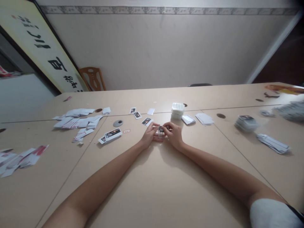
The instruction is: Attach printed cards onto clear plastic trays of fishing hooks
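At the middle of the table, my left hand (149,135) and my right hand (174,134) meet around a small clear plastic case (161,134) with a dark printed card in it. Fingers of both hands are closed on the case and hide part of it. Just beyond my left hand lies a dark printed card (147,121). A stack of clear plastic cases (178,110) stands behind my right hand, with white cards (188,119) beside it.
White paper strips (78,122) and a stack of printed cards (113,134) lie left. A grey disc (118,123) is near them. Right are white cards (204,118), stacked cases (246,123) and a strip bundle (273,143). A chair (93,78) stands behind the table.
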`<state>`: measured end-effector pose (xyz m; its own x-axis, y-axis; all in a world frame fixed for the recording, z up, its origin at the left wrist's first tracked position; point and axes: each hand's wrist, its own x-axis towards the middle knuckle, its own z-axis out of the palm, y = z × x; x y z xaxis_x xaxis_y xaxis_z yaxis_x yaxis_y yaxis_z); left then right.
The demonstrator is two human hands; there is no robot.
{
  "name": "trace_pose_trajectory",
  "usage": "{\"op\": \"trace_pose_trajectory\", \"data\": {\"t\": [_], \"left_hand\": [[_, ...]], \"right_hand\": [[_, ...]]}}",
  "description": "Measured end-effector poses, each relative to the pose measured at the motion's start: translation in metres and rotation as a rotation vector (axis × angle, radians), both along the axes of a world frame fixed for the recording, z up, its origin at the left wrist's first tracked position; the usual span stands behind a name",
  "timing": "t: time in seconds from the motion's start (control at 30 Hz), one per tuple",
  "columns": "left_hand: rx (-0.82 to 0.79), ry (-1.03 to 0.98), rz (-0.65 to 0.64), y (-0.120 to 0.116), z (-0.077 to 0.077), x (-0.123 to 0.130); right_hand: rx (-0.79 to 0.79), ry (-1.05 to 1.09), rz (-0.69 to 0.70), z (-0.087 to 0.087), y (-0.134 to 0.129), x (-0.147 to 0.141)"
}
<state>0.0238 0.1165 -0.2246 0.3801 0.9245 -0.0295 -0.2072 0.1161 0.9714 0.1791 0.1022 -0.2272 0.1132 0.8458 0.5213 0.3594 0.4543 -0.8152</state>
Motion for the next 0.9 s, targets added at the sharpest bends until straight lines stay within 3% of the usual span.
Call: {"op": "trace_pose_trajectory", "data": {"t": [0.9], "left_hand": [[0.018,-0.019,-0.032,-0.0029,0.0041,0.0000]], "right_hand": [[-0.010,0.014,0.000,0.0015,-0.0023,-0.0013]]}}
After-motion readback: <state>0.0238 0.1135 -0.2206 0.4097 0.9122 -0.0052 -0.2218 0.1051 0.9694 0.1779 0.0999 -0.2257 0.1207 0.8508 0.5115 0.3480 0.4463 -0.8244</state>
